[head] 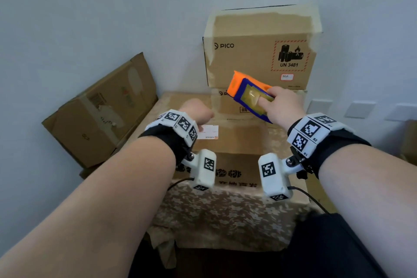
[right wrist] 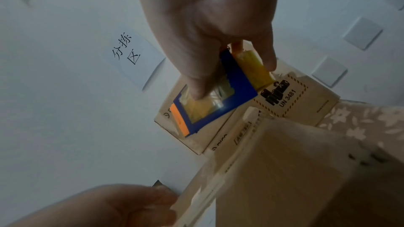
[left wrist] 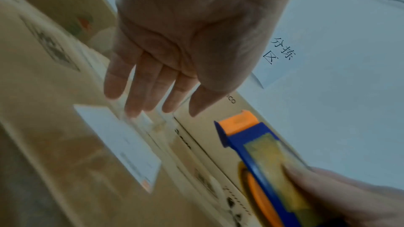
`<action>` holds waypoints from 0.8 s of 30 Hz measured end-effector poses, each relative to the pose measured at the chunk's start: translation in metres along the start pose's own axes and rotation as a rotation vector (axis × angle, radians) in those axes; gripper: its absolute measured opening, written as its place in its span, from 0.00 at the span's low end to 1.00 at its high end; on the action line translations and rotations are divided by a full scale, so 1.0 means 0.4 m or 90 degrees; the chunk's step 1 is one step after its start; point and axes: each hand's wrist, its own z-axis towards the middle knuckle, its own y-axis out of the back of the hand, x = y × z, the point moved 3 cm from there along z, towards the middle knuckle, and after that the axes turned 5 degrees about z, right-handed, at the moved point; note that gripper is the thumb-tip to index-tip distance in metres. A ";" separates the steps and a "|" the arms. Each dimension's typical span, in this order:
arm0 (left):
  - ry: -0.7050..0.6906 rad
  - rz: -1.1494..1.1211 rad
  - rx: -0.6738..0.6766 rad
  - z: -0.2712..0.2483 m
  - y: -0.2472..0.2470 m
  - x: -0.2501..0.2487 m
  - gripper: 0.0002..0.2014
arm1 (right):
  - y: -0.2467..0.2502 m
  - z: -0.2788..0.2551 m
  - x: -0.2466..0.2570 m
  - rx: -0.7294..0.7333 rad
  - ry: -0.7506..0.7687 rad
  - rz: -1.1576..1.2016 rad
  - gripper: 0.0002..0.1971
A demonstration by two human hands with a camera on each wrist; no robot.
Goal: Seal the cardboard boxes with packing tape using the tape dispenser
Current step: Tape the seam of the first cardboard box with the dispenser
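Observation:
My right hand point(head: 276, 106) grips a blue and orange tape dispenser point(head: 248, 95) loaded with yellowish tape, held in the air above the far edge of the near cardboard box point(head: 237, 142). In the right wrist view the thumb lies on the tape in the dispenser point(right wrist: 210, 103) window. My left hand point(head: 198, 113) hovers just over the box top near a white label point(head: 208, 131). Its fingers point(left wrist: 140, 92) are straight and spread, holding nothing. The dispenser point(left wrist: 262, 153) shows at the lower right of the left wrist view.
Two taped PICO boxes point(head: 259, 52) are stacked against the wall behind the near box. A worn cardboard box point(head: 101, 115) leans at the left. The table carries a floral cloth point(head: 225, 214). Wall sockets point(head: 361, 109) sit at the right.

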 end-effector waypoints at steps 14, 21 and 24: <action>0.104 0.152 0.007 0.073 0.043 0.159 0.21 | -0.054 0.119 0.050 -0.049 0.031 -0.035 0.18; 0.129 0.157 -0.019 0.089 0.041 0.171 0.18 | -0.085 0.129 0.049 -0.056 0.042 0.010 0.07; 0.151 0.123 -0.038 0.076 0.044 0.175 0.17 | -0.095 0.145 0.046 -0.012 0.033 -0.054 0.08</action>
